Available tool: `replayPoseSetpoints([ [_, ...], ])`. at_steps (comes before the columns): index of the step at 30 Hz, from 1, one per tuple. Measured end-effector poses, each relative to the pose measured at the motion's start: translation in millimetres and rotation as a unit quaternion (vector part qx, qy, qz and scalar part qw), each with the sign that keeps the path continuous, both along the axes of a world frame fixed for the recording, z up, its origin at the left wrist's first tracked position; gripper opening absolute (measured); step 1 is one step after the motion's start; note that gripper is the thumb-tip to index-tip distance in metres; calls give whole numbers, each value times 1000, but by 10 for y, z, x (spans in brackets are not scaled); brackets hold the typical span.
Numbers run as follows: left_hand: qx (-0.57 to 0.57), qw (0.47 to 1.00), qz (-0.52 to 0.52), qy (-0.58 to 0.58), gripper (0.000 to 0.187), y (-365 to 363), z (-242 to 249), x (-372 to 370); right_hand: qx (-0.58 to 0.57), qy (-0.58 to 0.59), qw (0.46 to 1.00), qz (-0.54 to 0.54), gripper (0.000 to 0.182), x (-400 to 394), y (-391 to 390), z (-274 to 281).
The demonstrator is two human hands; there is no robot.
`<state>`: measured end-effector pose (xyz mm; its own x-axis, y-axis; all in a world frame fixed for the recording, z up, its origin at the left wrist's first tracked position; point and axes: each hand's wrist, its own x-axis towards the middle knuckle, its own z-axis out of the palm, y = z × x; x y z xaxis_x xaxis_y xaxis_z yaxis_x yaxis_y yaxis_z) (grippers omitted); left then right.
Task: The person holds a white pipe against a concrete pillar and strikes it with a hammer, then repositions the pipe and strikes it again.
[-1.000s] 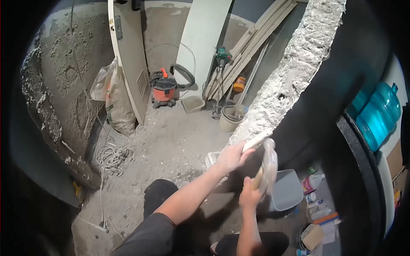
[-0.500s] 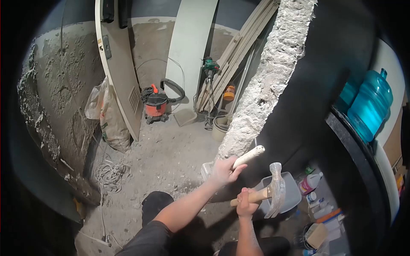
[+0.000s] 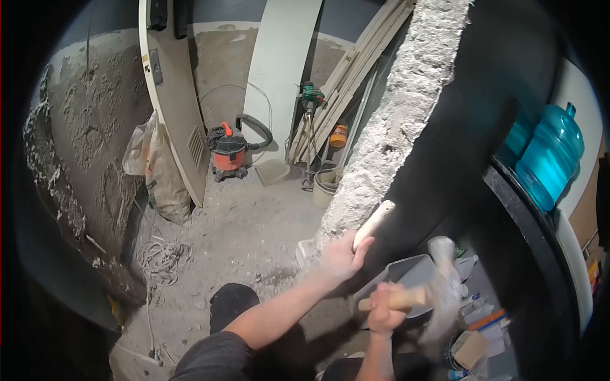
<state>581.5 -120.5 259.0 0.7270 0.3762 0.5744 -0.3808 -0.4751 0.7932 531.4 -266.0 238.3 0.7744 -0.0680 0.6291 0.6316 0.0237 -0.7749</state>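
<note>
Hammer (image 3: 438, 295) now lower-right, off wall edge (image 3: 375, 165).

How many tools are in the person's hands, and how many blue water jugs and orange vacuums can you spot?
Hammer, in the right hand: 1
Pale chisel-like handle, in the left hand: 1
Blue water jugs: 1 clear, possibly another behind
Orange shop vacuum: 1
Total: 4

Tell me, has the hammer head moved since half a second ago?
Yes. The hammer head, blurred in the right hand, has swung right and a little down, away from the broken wall edge and over the grey bin.
</note>
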Motion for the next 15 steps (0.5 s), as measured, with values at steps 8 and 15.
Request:
replayPoseSetpoints([
  [8,-1,1000,3,24,38,-43,23,-43,-102,225,966,-76,21,199,57,-199],
  [15,-3,998,-13,54,49,12,88,-72,82,67,994,-5,18,-269,134,415],
])
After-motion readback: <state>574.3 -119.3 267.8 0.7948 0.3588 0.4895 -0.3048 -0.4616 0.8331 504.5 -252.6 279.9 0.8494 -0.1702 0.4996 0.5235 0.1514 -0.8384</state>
